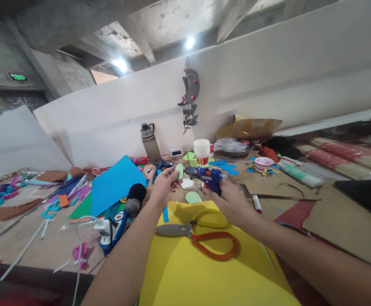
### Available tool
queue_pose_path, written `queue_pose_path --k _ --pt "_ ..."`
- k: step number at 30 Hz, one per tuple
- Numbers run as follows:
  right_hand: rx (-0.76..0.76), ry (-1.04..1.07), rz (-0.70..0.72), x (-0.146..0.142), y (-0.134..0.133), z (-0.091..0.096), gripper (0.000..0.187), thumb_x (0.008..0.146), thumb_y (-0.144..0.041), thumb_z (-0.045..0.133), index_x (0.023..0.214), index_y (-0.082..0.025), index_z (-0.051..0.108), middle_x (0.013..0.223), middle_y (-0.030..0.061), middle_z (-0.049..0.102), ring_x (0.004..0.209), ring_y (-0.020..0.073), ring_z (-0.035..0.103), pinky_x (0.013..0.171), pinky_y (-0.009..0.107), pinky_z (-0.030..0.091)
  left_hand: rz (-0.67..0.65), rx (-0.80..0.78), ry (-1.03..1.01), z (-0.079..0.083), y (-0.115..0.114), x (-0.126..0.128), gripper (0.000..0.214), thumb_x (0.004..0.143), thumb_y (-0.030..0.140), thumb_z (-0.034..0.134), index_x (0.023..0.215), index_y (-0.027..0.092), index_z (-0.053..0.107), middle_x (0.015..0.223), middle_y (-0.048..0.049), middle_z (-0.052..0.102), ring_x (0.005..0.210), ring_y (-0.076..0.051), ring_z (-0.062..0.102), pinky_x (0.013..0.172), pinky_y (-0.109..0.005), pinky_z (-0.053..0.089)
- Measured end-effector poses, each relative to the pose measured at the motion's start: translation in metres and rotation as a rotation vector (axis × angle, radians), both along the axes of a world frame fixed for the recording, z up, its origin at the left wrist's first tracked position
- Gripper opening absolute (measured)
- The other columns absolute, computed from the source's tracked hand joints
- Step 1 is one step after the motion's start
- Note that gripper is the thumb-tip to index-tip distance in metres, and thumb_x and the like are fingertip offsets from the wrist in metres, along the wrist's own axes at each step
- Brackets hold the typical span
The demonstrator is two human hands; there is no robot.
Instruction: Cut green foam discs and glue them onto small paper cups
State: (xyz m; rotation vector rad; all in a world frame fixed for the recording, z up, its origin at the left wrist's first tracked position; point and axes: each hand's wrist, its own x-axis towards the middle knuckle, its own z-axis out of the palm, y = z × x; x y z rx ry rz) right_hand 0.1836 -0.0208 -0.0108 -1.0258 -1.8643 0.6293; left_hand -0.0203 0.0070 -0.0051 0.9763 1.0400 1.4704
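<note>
My left hand point(164, 183) pinches a small light green paper disc point(179, 171) and holds it up above the table. In my right hand point(228, 199) is a blue hot glue gun point(208, 177), fingers wrapped round its handle, nozzle aimed left at the disc and almost touching it. Below them on the table lie a white disc point(187, 183) and another green disc point(192, 197). Scissors with red handles point(201, 238) rest on a yellow sheet point(204, 272) under my forearms.
A blue sheet point(115, 185), a grey bottle point(150, 143), white paper cups point(201, 151), tape rolls point(263, 164), cardboard pieces point(348, 221) and many coloured scraps crowd the table. A second blue glue gun point(113, 231) with a white cord lies at the left. A white wall point(268, 76) stands behind.
</note>
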Motion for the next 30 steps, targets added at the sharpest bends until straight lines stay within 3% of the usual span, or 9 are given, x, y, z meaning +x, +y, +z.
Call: queue_pose_path --k 10,22,30 --pt "-0.003 -0.027 0.02 -0.002 -0.005 0.002 0.023 0.085 -0.027 0.048 0.099 -0.017 0.062 0.087 0.0077 0.066 0.078 0.0218 0.058 0.073 0.033 0.044 -0.061 -0.134 -0.233 -0.002 0.0 -0.005 0.035 0.064 0.023 0.08 0.089 0.017 0.056 0.068 0.0026 0.059 0.055 -0.007 0.058 0.043 -0.014 0.039" --pt "0.016 0.002 -0.018 0.0 -0.003 0.001 0.028 0.087 -0.031 0.047 0.106 -0.017 0.061 0.093 0.0095 0.069 0.082 0.0241 0.061 0.073 0.032 0.045 -0.091 -0.128 -0.214 0.002 -0.006 0.008 0.039 0.061 0.021 0.082 0.088 0.018 0.055 0.062 0.0055 0.055 0.05 -0.006 0.055 0.045 -0.015 0.042" --pt "0.068 -0.034 0.011 0.0 -0.004 0.002 0.029 0.089 -0.029 0.045 0.111 -0.018 0.061 0.1 0.0094 0.068 0.089 0.0231 0.062 0.077 0.03 0.044 -0.061 -0.036 -0.207 0.002 -0.003 0.003 0.043 0.06 0.023 0.083 0.093 0.017 0.055 0.068 0.003 0.06 0.052 -0.007 0.057 0.045 -0.015 0.043"
